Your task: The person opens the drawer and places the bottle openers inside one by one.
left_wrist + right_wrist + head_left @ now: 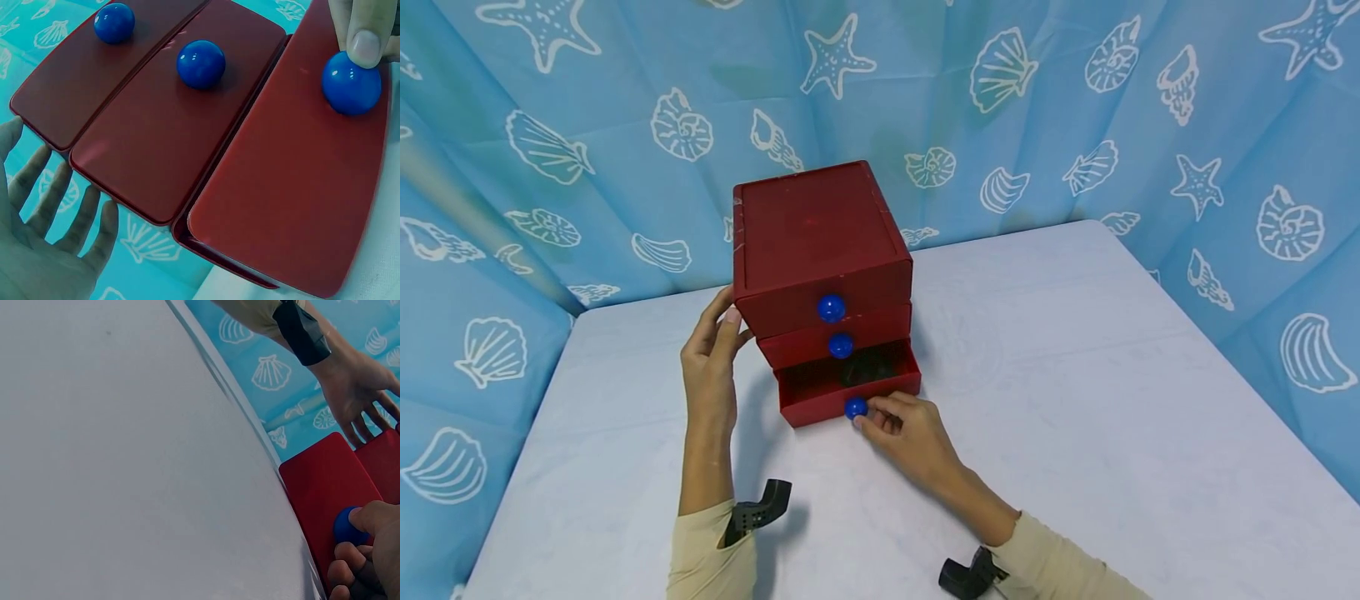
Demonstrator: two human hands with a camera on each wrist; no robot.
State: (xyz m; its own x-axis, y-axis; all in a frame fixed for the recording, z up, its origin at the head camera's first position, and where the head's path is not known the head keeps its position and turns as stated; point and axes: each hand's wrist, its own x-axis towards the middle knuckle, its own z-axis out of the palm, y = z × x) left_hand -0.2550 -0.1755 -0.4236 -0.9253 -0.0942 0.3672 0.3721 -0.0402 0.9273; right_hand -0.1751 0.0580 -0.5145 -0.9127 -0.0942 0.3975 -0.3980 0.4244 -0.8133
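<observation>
A dark red cabinet (pixel 812 229) with three drawers stands on the table, a round blue knob on each drawer front. Its bottom drawer (pixel 818 408) is pulled partway out, and a dark object (pixel 868 367) of unclear kind shows inside. My right hand (pixel 917 437) pinches the bottom drawer's blue knob (pixel 352 84) between thumb and fingers. At the cabinet's left side is my left hand (pixel 711 358), fingers extended and spread, with the fingertips right at the drawers' edges. The middle knob (pixel 841 345) and top knob (pixel 831 308) have no hand on them.
A white cloth covers the table (pixel 1075 375). Behind and beside it hangs a blue curtain (pixel 925 108) printed with shells and starfish, close behind the cabinet. Black wrist mounts (pixel 763 507) stick out from both sleeves.
</observation>
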